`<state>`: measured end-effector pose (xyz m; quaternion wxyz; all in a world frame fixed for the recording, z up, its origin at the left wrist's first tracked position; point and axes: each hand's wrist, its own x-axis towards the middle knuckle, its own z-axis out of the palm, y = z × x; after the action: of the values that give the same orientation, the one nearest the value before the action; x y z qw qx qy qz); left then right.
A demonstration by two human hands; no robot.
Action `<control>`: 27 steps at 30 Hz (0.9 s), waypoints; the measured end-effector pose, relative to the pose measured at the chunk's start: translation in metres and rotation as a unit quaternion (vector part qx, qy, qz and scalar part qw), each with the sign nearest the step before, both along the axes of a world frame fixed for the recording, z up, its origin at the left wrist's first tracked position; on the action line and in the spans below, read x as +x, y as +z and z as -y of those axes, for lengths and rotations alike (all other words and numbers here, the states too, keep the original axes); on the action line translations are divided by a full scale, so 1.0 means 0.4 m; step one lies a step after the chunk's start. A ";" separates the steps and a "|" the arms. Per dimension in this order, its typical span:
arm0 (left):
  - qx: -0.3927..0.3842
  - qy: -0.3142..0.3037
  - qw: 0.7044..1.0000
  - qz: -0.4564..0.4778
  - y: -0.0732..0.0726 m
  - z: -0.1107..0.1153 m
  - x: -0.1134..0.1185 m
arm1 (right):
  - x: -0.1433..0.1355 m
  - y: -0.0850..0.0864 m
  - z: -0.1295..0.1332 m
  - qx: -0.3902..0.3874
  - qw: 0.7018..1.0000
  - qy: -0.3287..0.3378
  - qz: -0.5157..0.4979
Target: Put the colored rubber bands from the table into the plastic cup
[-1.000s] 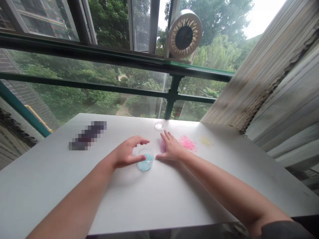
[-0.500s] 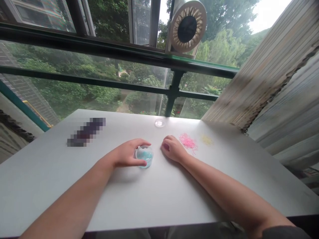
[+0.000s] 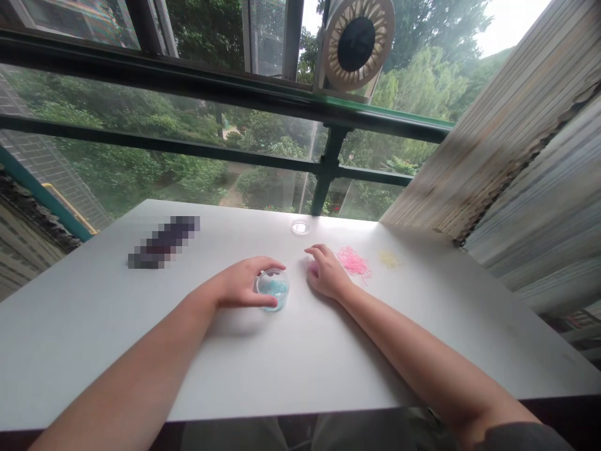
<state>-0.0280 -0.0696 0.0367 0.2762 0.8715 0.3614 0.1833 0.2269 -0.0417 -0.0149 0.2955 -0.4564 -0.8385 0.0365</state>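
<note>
My left hand (image 3: 244, 283) wraps its thumb and fingers around a small clear plastic cup (image 3: 283, 282) that stands on the white table. Light blue material (image 3: 275, 289) lies inside the cup; its exact kind is too blurred to tell. To the right of the cup, my right hand (image 3: 327, 270) rests on the tabletop, its fingers partly stretched and its thumb apart from them. Nothing shows in its grasp. Just beyond its knuckles is a loose heap of thin pink strands (image 3: 354, 263), with a smaller scatter of pale yellow strands (image 3: 389, 259) farther right.
A clear round lid (image 3: 301, 227) lies near the table's far edge. At the left, a dark pixelated object (image 3: 164, 243) sits on the white table (image 3: 263, 376). Behind the table run a window with green rails (image 3: 282, 161) and a curtain (image 3: 451, 163) at the right.
The fingers of my right hand have uncurled from a loose fist and lifted forward. My left hand keeps its hold on the cup. The camera view has shifted slightly.
</note>
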 end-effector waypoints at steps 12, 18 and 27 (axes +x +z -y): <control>-0.007 -0.002 1.000 0.011 -0.003 0.000 0.001 | -0.003 0.011 0.009 -0.010 0.999 0.002 0.035; -0.003 -0.004 1.000 0.012 -0.003 0.000 0.001 | -0.003 0.007 0.008 -0.008 1.000 -0.003 0.027; -0.005 -0.003 1.000 0.006 0.000 0.001 0.002 | -0.008 0.006 0.005 -0.026 0.996 -0.062 0.055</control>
<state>-0.0272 -0.0700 0.0367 0.2834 0.8699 0.3585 0.1855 0.2238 -0.0437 -0.0124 0.2389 -0.5162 -0.8223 0.0150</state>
